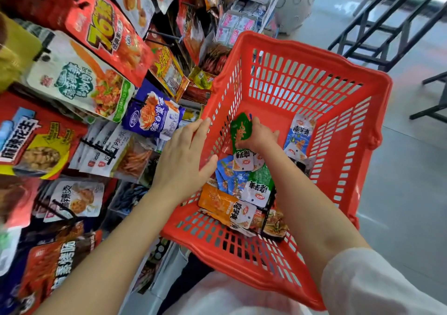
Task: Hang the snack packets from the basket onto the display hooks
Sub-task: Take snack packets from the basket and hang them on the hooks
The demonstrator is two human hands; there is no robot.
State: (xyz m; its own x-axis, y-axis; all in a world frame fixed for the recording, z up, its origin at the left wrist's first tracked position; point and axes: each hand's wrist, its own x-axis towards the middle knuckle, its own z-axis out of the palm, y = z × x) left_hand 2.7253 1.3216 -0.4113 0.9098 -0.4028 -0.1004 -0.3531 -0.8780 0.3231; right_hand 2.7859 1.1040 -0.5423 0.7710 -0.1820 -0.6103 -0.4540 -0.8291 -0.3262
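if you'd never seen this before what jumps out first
The big red basket fills the middle and right, small snack packets heaped on its floor. Inside it the right hand grips a green packet, while the left hand rests open on its near-left rim. Bright snack bags on the display hooks crowd the left.

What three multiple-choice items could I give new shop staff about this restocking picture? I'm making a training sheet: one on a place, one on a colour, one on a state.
1. Where does the display rack of hanging packets stand relative to the basket?
A. To its left
B. To its right
C. Behind the person

2. What colour is the basket?
A. Blue
B. Red
C. Grey

3. What is the right hand doing?
A. Hanging idle
B. Gripping a green packet inside the basket
C. Pressing the floor

Answers:
1 A: the rack fills the picture's left side.
2 B: its slatted walls are red.
3 B: its fingers curl round the green packet.
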